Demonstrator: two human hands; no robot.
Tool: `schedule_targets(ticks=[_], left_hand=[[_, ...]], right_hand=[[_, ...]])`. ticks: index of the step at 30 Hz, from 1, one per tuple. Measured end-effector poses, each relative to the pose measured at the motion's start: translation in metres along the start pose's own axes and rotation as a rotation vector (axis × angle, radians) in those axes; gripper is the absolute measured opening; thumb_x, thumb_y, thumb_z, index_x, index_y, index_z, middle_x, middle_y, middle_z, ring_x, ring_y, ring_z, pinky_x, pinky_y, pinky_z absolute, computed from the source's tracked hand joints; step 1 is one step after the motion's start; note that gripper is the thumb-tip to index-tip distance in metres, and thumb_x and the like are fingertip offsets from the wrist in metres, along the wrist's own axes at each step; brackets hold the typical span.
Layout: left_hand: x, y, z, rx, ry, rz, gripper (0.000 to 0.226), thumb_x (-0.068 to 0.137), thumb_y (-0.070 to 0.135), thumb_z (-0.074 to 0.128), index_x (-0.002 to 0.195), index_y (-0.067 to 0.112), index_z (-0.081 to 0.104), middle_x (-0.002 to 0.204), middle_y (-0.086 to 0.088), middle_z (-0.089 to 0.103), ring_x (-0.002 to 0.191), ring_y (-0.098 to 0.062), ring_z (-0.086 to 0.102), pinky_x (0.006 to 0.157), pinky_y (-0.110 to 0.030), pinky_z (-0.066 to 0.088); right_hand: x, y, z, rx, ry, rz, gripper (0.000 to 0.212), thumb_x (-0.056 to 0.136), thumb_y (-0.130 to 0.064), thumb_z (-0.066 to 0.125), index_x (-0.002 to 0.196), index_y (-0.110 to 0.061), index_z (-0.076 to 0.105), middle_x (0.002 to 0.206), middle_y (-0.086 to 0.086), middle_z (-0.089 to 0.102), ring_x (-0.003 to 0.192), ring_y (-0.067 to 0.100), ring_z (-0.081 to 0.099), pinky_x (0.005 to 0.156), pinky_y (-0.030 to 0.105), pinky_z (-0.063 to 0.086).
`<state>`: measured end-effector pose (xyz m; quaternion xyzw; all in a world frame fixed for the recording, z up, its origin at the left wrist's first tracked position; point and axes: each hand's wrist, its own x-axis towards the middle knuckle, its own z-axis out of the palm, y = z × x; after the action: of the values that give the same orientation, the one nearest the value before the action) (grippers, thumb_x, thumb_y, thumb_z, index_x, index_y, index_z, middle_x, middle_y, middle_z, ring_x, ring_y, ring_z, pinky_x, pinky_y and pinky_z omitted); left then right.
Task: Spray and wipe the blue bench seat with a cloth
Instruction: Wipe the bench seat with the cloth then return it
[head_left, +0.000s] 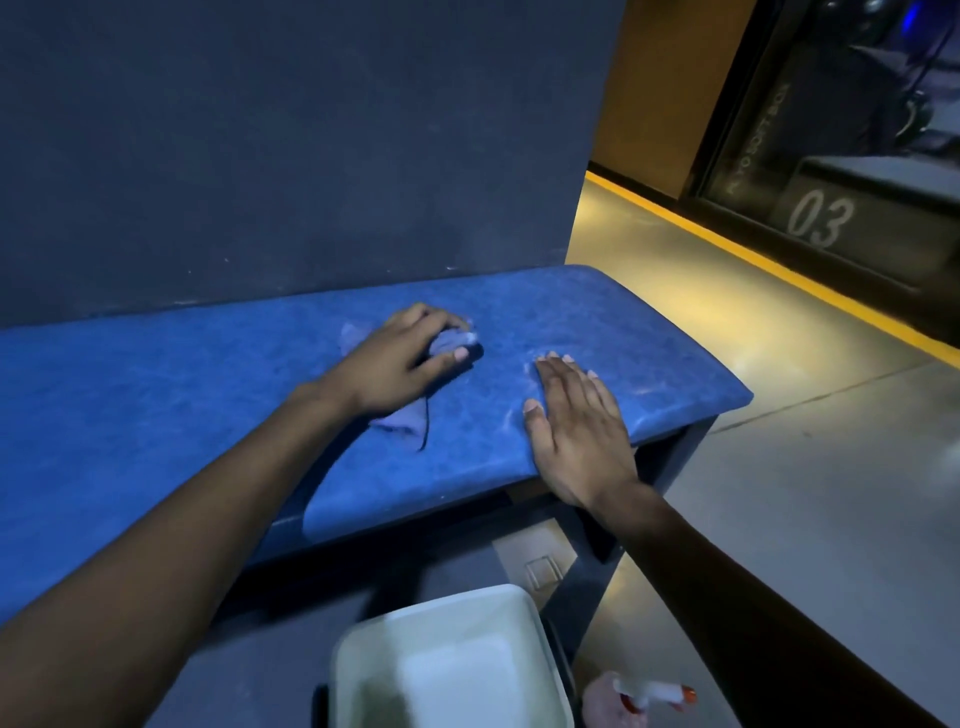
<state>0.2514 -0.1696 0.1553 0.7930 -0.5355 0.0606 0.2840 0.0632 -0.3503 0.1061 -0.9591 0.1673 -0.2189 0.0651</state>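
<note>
Down by your feet sat the white tub (447, 654) and spray bottle (655, 695). Your left hand (402, 358) gripped the bunched cloth (451, 340) on the blue bench seat (156, 395); your right hand (574, 423) lay flat, empty. Spraying looked done, wiping partway.
</note>
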Motion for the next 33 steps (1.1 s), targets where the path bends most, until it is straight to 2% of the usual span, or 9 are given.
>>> schedule_targets(ticks=[3, 7, 10, 15, 21, 23, 27, 30, 33], left_hand=[[-0.051, 0.006, -0.022, 0.019, 0.019, 0.084, 0.04, 0.101, 0.049, 0.046, 0.131, 0.023, 0.056, 0.125, 0.009, 0.057, 0.118, -0.007, 0.054, 0.103, -0.024, 0.039], [-0.056, -0.049, -0.046, 0.106, 0.134, -0.132, 0.05, 0.098, 0.059, 0.038, 0.128, 0.024, 0.055, 0.124, 0.004, 0.061, 0.118, -0.022, 0.055, 0.101, -0.037, 0.042], [-0.024, -0.056, -0.032, 0.107, 0.18, -0.246, 0.048, 0.098, 0.057, 0.042, 0.125, 0.021, 0.057, 0.124, -0.004, 0.061, 0.123, -0.026, 0.051, 0.1, -0.039, 0.041], [-0.005, -0.004, -0.001, 0.159, 0.056, -0.161, 0.044, 0.094, 0.06, 0.052, 0.126, 0.03, 0.054, 0.122, -0.007, 0.054, 0.118, -0.031, 0.051, 0.1, -0.04, 0.041], [-0.064, 0.061, -0.014, 0.185, 0.001, -0.1, 0.036, 0.095, 0.06, 0.049, 0.118, 0.032, 0.054, 0.113, 0.001, 0.054, 0.106, -0.026, 0.055, 0.088, -0.039, 0.045], [-0.094, 0.09, -0.013, 0.183, 0.037, -0.106, 0.035, 0.096, 0.057, 0.049, 0.118, 0.032, 0.056, 0.113, 0.002, 0.056, 0.105, -0.025, 0.056, 0.084, -0.036, 0.042], [-0.176, 0.152, 0.018, 0.12, 0.143, -0.089, 0.032, 0.097, 0.051, 0.052, 0.116, 0.027, 0.062, 0.114, 0.001, 0.058, 0.102, -0.025, 0.057, 0.086, -0.043, 0.045], [-0.247, 0.178, 0.083, 0.029, 0.035, -0.073, 0.028, 0.093, 0.038, 0.057, 0.118, 0.025, 0.06, 0.114, -0.002, 0.059, 0.098, -0.026, 0.057, 0.084, -0.044, 0.049], [-0.316, 0.185, 0.16, -0.01, -0.239, -0.057, 0.041, 0.086, 0.041, 0.058, 0.125, 0.029, 0.055, 0.115, -0.001, 0.06, 0.097, -0.027, 0.061, 0.081, -0.04, 0.053]], right_hand=[[-0.001, -0.001, 0.001, 0.005, 0.011, 0.0, 0.07, 0.099, -0.047, 0.019, 0.156, -0.01, 0.038, 0.164, 0.007, 0.039, 0.155, 0.02, 0.026, 0.128, 0.035, 0.008], [-0.002, -0.001, 0.001, 0.0, 0.012, 0.003, 0.07, 0.099, -0.046, 0.018, 0.156, -0.01, 0.037, 0.165, 0.007, 0.038, 0.156, 0.019, 0.025, 0.129, 0.035, 0.007], [-0.002, -0.001, 0.001, -0.007, 0.015, 0.004, 0.071, 0.099, -0.046, 0.018, 0.156, -0.01, 0.038, 0.164, 0.008, 0.039, 0.155, 0.02, 0.026, 0.129, 0.037, 0.009], [-0.001, 0.0, 0.0, -0.012, -0.011, -0.001, 0.073, 0.098, -0.048, 0.014, 0.158, -0.011, 0.034, 0.166, 0.007, 0.035, 0.156, 0.02, 0.023, 0.129, 0.036, 0.005], [-0.002, -0.002, -0.004, -0.017, -0.05, 0.027, 0.078, 0.095, -0.051, 0.011, 0.158, -0.011, 0.033, 0.166, 0.009, 0.034, 0.156, 0.022, 0.023, 0.129, 0.037, 0.006], [-0.001, -0.003, -0.005, -0.017, -0.076, 0.036, 0.077, 0.096, -0.051, 0.011, 0.158, -0.01, 0.032, 0.166, 0.009, 0.033, 0.157, 0.022, 0.021, 0.129, 0.039, 0.006], [-0.003, -0.003, -0.01, -0.014, -0.092, 0.043, 0.072, 0.1, -0.048, 0.016, 0.158, -0.009, 0.031, 0.167, 0.009, 0.031, 0.158, 0.023, 0.018, 0.129, 0.042, 0.005], [-0.011, -0.008, -0.013, 0.022, -0.065, 0.069, 0.06, 0.108, -0.041, 0.025, 0.159, -0.009, 0.031, 0.17, 0.008, 0.026, 0.159, 0.021, 0.012, 0.129, 0.043, 0.001], [-0.051, -0.011, -0.01, 0.232, 0.137, 0.11, 0.055, 0.106, -0.035, 0.036, 0.154, -0.008, 0.041, 0.166, 0.01, 0.034, 0.157, 0.024, 0.02, 0.129, 0.044, 0.006]])
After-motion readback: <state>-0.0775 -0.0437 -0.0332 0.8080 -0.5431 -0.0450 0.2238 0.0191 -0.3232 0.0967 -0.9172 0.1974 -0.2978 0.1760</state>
